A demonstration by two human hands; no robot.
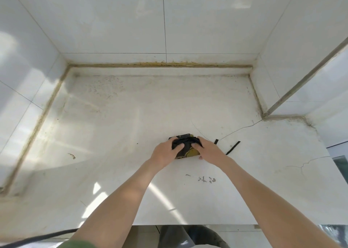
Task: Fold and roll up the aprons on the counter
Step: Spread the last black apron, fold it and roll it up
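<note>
A small rolled-up apron [186, 147], dark with yellow patches, lies on the white counter [116, 127] just right of centre. My left hand [165, 152] grips its left end, fingers curled over the dark cloth. On the roll's right end sits my right hand [208, 149], fingers wrapped over the top and thumb at the near edge. A black apron strap [233, 147] trails out to the right on the counter, with its short end [216, 141] beside my right hand.
White tiled walls [165, 21] close in the counter at the back, left and right. A crack [243, 128] runs across the counter's right part. A dark cable [37, 237] lies along the near left edge. The counter's front edge [188, 224] is just below my forearms.
</note>
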